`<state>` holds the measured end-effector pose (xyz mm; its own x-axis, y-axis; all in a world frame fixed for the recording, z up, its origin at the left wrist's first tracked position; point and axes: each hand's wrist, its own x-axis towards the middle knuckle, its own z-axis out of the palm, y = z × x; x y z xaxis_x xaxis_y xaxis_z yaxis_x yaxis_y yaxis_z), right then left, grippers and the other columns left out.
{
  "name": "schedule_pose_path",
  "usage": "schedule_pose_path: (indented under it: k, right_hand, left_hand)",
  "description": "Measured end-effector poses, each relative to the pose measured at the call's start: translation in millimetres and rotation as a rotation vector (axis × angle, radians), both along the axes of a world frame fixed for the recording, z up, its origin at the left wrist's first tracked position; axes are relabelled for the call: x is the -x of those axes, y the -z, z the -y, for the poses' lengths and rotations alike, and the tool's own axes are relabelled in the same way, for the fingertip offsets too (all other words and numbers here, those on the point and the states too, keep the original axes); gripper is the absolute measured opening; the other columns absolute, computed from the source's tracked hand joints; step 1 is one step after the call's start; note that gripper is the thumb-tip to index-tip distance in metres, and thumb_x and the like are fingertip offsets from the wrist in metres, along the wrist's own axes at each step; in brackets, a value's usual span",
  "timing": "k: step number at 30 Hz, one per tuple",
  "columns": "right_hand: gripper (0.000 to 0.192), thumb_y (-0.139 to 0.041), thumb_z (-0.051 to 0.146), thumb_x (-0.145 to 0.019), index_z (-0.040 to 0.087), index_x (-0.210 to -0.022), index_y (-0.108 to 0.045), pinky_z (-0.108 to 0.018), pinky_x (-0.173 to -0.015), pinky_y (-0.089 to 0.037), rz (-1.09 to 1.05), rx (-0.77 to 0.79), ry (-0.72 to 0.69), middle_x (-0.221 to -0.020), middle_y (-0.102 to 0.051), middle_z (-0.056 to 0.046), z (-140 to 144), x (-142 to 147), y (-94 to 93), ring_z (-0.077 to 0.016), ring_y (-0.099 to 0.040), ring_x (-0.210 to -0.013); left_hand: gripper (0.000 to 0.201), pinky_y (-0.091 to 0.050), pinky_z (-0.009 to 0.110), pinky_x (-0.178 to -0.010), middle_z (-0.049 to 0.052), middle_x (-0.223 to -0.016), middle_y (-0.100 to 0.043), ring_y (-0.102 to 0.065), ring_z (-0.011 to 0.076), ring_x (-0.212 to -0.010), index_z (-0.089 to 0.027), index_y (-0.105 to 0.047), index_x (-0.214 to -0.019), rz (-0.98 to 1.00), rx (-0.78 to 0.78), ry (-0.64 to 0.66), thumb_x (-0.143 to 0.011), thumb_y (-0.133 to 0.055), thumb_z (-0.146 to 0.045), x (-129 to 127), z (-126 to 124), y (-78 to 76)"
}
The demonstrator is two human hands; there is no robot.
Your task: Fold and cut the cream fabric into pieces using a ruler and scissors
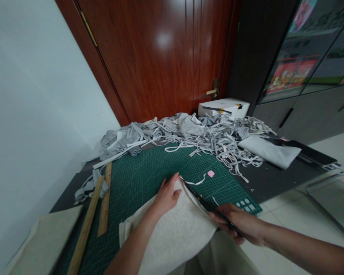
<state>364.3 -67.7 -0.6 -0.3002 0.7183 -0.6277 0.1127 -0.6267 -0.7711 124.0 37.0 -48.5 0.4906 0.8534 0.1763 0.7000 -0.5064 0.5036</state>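
Note:
A folded piece of cream fabric (183,229) lies over the front of the green cutting mat (137,172) and down toward my lap. My left hand (167,194) holds it near its far corner, thumb on the cloth and fingers at the edge. In my right hand (235,223) is a pair of black scissors (206,204), blades pointing away and left along the fabric's right edge. A thin white strip (196,182) curls out from the corner by the blade tips. Just beyond the strip sits a small pink piece (211,173), perhaps tailor's chalk.
Grey fabric scraps and strips (189,130) are heaped along the back. Two wooden rulers (87,225) and more folded cream fabric (46,236) lie at left. A white box (226,107) stands before the door (160,57); a dark flat device (309,151) is at right.

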Motion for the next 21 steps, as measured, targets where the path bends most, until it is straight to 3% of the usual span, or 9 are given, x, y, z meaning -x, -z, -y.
schedule_pose_path:
  k: [9,21]
  right_hand:
    - [0.033,-0.061,0.045,-0.076,0.021,-0.067,-0.04,-0.015,-0.032,-0.019,0.084,-0.028,-0.086,-0.053,-0.038,0.009,1.5,-1.0,-4.5,-0.0033,-0.029,-0.039]
    - [0.027,-0.059,0.04,-0.077,0.022,-0.072,-0.04,-0.014,-0.033,-0.018,0.072,0.014,-0.073,-0.053,-0.037,0.009,1.0,-1.9,-2.0,-0.0035,-0.028,-0.039]
  left_hand:
    - [0.071,-0.02,0.05,-0.113,0.007,-0.142,-0.047,-0.04,0.0181,-0.133,-0.026,-0.012,-0.145,-0.029,-0.008,0.014,-0.085,-0.047,-0.011,1.0,-0.9,1.4]
    - [0.07,-0.019,0.051,-0.113,0.008,-0.143,-0.045,-0.038,0.0182,-0.134,-0.026,-0.012,-0.146,-0.038,0.013,0.009,-0.085,-0.046,-0.012,-1.4,0.8,-2.9]
